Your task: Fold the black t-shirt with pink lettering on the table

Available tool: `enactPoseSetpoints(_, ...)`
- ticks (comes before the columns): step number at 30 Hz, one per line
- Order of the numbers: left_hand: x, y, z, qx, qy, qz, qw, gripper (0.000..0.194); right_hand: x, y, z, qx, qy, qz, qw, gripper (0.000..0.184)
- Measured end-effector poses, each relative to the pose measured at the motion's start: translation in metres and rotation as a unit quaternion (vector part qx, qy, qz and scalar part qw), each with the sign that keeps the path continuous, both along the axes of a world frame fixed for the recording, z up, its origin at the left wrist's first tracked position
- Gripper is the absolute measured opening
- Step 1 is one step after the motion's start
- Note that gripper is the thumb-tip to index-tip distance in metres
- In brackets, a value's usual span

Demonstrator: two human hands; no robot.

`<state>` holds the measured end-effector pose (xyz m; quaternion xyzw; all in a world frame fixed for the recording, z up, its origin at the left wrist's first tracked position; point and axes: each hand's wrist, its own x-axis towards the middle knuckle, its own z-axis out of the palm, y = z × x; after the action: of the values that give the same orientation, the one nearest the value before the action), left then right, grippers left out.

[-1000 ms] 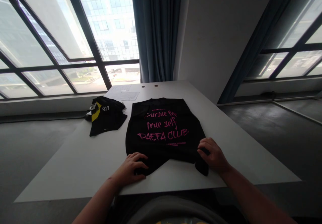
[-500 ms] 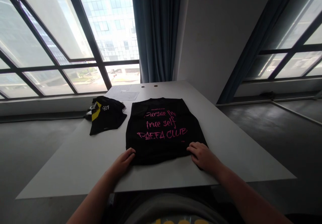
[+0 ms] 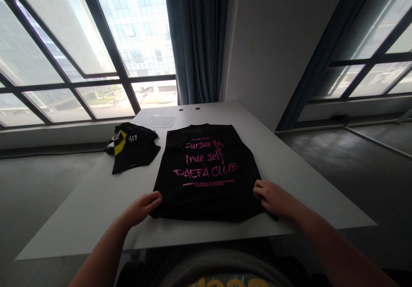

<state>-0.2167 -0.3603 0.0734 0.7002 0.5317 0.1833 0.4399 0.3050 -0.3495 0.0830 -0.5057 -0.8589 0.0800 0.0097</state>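
Observation:
A black T-shirt point(image 3: 206, 201) with pink lettering lies spread on the white table point(image 3: 80, 222), its near edge toward me. At its lower left corner, my left hand point(image 3: 144, 205) is closed, pinching the fabric between thumb and fingers. My right hand point(image 3: 273, 196) grips the lower right side of the shirt with curled fingers, and a bit of dark cloth shows beneath it. The sleeves are not visible; the sides look straight.
A crumpled black garment with yellow and white patches point(image 3: 137, 147) lies left of the shirt. Paper sheets point(image 3: 157, 121) rest near the table's far left corner. Beyond the table stand a blue curtain point(image 3: 199, 42), a wall and windows.
Both hands have moved apart, the left one leftward and the right one rightward. The shirt's near part is now wider and smoother, and small pink lines of print show below the large lettering.

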Motion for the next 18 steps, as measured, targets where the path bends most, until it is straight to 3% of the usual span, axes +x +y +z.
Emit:
enactPoseSetpoints(4,0.002,0.004,0.005,-0.019,0.077,-0.043,0.996,0.040,0.000,0.002,0.002,-0.034,0.036,-0.003,0.999,0.040)
enactPoseSetpoints(9,0.005,0.003,0.011,-0.026,0.151,-0.065,0.986,0.030,0.008,0.000,0.007,-0.056,0.035,0.002,0.998,0.025)
enactPoseSetpoints(14,0.008,-0.008,0.020,-0.036,0.194,-0.066,0.978,0.023,0.023,-0.004,0.005,-0.121,0.034,-0.038,0.991,0.027)
enactPoseSetpoints(18,0.016,-0.022,0.026,-0.001,0.259,-0.097,0.961,0.012,0.033,-0.007,-0.001,-0.139,0.009,-0.090,0.986,0.025)
